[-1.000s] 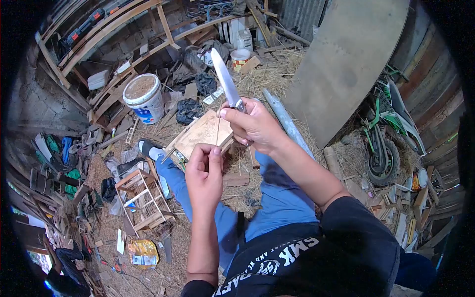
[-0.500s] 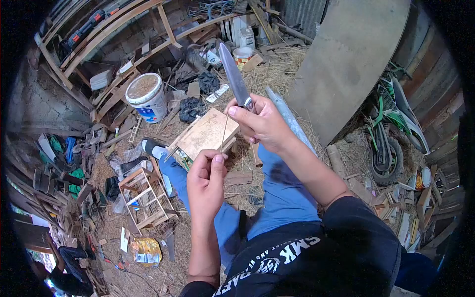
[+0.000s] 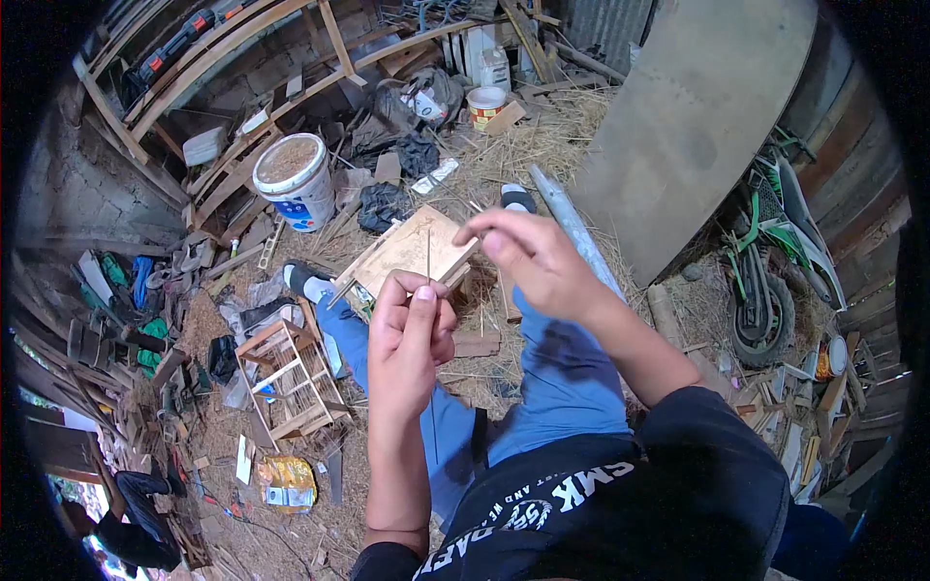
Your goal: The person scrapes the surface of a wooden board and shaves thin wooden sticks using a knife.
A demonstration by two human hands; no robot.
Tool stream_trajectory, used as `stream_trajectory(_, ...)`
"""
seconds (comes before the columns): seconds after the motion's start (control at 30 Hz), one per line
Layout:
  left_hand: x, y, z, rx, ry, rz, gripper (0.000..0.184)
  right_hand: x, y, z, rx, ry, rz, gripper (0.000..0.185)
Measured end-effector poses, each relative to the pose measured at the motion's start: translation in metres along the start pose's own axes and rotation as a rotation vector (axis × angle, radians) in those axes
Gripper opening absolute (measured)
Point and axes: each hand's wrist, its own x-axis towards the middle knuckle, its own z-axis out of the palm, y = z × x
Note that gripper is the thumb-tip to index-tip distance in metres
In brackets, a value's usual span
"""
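Note:
My left hand [image 3: 417,329] pinches a thin wooden stick [image 3: 429,254] between thumb and fingers. The stick points up and away from me, and a thin length shows below the hand. My right hand [image 3: 542,259] is raised to its right, fingers curled and slightly blurred. What those fingers hold, if anything, is hidden; the knife blade does not show clearly. Beyond both hands, between my legs, lies a small wooden board [image 3: 412,250] on a low stand, with thin sticks along its left side.
A white bucket [image 3: 294,184] stands ahead to the left, and a small wooden frame [image 3: 291,378] on the left floor. A large panel [image 3: 697,126] leans at right near a green motorbike [image 3: 765,242]. Another person [image 3: 136,523] is at lower left. Straw and wood scraps cover the floor.
The knife blade that stood up from my right hand is no longer clearly seen. That hand has moved slightly right and down. The stick in my left hand now points more upright.

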Motion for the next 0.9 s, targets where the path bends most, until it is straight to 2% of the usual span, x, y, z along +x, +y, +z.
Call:
stream_trajectory(0.07,0.000,0.000,-0.004,-0.078,-0.073,-0.004,0.014,-0.005,-0.002,-0.001,-0.332,-0.145,-0.188,0.030)
stream_trajectory(0.13,-0.003,0.000,0.002,-0.066,-0.014,0.005,0.014,-0.008,-0.002,0.000,-0.367,-0.150,-0.201,0.030)
stream_trajectory(0.2,-0.005,-0.001,0.005,-0.053,0.044,0.014,0.015,-0.007,-0.007,0.000,-0.510,-0.156,-0.307,0.029)
stream_trajectory(0.5,-0.012,0.005,0.004,0.071,0.118,0.047,0.019,-0.004,-0.016,-0.001,-0.622,-0.135,-0.391,0.032)
stream_trajectory(0.83,-0.016,0.009,-0.004,0.099,0.033,0.042,0.016,-0.001,-0.014,-0.005,-0.675,-0.089,-0.408,0.029)
stream_trajectory(0.9,-0.017,0.009,-0.005,0.112,-0.008,0.041,0.015,0.008,-0.008,-0.014,-0.672,0.117,-0.211,0.029)
